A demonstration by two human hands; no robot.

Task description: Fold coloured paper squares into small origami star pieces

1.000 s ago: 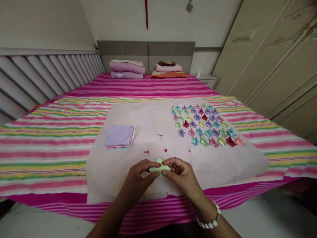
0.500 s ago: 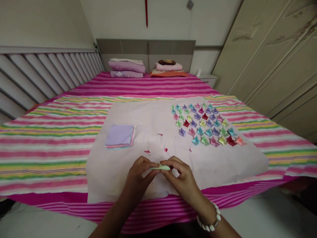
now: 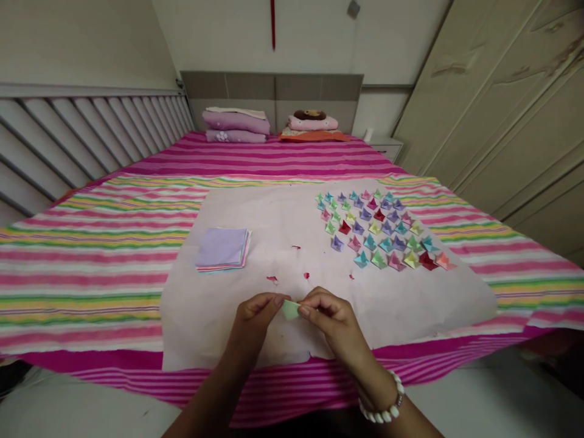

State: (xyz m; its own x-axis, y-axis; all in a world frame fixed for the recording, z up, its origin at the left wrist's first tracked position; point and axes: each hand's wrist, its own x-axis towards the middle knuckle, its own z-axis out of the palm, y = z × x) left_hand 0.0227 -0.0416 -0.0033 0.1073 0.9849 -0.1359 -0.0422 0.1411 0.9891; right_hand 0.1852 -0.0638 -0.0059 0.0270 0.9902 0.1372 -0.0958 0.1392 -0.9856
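A small folded piece of pale green paper [image 3: 291, 309] is held up between my two hands, above the near part of a large pale sheet [image 3: 269, 213]. My left hand [image 3: 253, 316] pinches its left upper corner between thumb and fingers. On the other side my right hand [image 3: 331, 316], with a white beaded bracelet on the wrist, grips the right edge the same way. Several folded paper boats [image 3: 387, 227] in many colours stand in rows on the right of the sheet. To the left lies a stack of square paper [image 3: 222, 247], lilac on top.
Several small red scraps [image 3: 306, 276] lie on the sheet just beyond my hands. The sheet rests on a bed with a striped cover [image 3: 91, 261]. Folded bedding [image 3: 236, 125] is piled at the headboard; a white railing [image 3: 91, 134] runs along the left.
The green paper was nearly flat and edge-on; now its face is turned toward me and it points down. My left hand has shifted slightly and turned with it.
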